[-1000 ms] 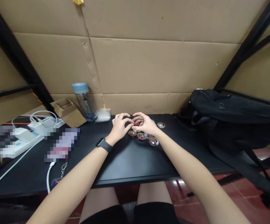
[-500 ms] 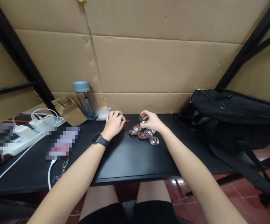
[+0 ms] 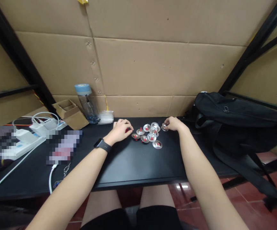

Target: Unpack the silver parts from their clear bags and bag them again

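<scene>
Round silver metal discs (image 3: 152, 137) with red loops (image 3: 140, 129) could scatter if the right hand (image 3: 175, 124), pinching the outlying disc (image 3: 163, 127) at their two o'clock, slips; left hand (image 3: 120, 130): finger closure unclear.

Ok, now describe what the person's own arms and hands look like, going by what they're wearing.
Both the left hand and the right hand are without gloves, and no sleeves show on the forearms. The left wrist wears a black watch with a squarish dark face and a plain, dark band. Nothing shows on the right wrist.
</scene>
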{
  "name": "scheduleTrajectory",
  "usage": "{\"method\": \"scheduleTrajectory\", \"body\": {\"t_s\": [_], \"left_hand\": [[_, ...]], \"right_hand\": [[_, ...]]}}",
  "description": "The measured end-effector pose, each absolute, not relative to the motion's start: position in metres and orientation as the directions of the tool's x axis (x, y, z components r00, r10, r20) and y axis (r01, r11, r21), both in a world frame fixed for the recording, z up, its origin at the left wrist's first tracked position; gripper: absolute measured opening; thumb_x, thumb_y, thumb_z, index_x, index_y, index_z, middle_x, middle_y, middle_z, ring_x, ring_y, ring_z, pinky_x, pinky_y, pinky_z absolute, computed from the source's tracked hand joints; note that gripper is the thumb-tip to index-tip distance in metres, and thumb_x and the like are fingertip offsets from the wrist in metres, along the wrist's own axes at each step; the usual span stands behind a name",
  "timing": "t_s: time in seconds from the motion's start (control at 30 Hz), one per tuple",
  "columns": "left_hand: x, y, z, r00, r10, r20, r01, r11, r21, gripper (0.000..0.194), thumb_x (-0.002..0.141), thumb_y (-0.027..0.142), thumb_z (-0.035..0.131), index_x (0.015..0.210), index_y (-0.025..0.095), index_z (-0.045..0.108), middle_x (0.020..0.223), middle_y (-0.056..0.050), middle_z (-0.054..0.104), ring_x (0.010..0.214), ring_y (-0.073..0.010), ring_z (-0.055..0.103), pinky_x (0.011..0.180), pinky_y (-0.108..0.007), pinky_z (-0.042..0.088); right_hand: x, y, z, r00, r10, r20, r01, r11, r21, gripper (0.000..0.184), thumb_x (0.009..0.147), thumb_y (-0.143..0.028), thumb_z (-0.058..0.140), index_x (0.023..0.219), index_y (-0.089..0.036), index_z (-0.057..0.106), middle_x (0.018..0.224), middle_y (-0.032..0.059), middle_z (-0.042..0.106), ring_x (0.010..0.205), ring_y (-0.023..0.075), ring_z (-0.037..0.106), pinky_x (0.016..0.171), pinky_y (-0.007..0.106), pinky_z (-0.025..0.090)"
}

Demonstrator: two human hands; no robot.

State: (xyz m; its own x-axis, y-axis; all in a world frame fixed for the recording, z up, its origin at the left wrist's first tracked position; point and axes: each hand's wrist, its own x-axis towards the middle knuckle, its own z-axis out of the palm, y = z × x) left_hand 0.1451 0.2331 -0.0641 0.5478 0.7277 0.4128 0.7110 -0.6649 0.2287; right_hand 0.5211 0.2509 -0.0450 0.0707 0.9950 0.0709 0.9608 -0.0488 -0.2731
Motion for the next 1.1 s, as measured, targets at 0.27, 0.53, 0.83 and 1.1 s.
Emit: {"method": "scheduleTrajectory", "body": {"t_s": [0.27,0.53,0.83,1.1], "left_hand": [[0.165,0.217,-0.069,0.684,0.638,0.354,0.644,-0.756,0.117,0.018,0.096,0.034,0.058,0.096,0.033,0.076,0.113,-0.003,0.068,0.113,-0.0263,0.049,0.091,-0.043,0.035],[0.162,0.219,-0.071,0.647,0.686,0.333,0.691,-0.712,0.124,0.010,0.091,0.034,0.066,0.088,0.026,0.071,0.113,-0.005,0.068,0.114,-0.0273,0.050,0.089,-0.043,0.035],[0.164,0.219,-0.062,0.456,0.765,0.455,0.706,-0.622,0.339,0.010,0.095,0.029,0.055,0.099,0.025,0.064,0.136,-0.006,0.056,0.126,-0.0278,0.047,0.097,-0.046,0.040],[0.166,0.220,-0.057,0.400,0.807,0.434,0.652,-0.583,0.484,0.016,0.098,0.037,0.054,0.104,0.027,0.064,0.139,-0.005,0.053,0.131,-0.0276,0.044,0.105,-0.050,0.038]], "right_hand": [[0.528,0.257,-0.052,0.031,0.999,-0.021,0.939,-0.037,-0.342,0.052,0.058,-0.028,0.090,0.107,-0.018,0.076,0.103,0.0084,0.077,0.090,0.0234,0.073,0.082,0.031,0.057],[0.510,0.245,-0.033,-0.046,0.986,0.161,0.935,0.100,-0.340,0.038,0.074,-0.030,0.081,0.110,-0.019,0.076,0.107,0.0110,0.076,0.093,0.0250,0.072,0.087,0.035,0.055],[0.402,0.213,-0.027,-0.474,0.784,0.400,0.561,0.619,-0.549,0.062,0.068,-0.036,0.088,0.126,-0.022,0.068,0.118,0.0074,0.073,0.096,0.0204,0.070,0.086,0.033,0.055],[0.374,0.207,-0.039,-0.466,0.755,0.462,0.436,0.650,-0.622,0.044,0.073,-0.032,0.085,0.111,-0.021,0.067,0.106,0.0036,0.074,0.091,0.0177,0.070,0.085,0.030,0.054]]}}
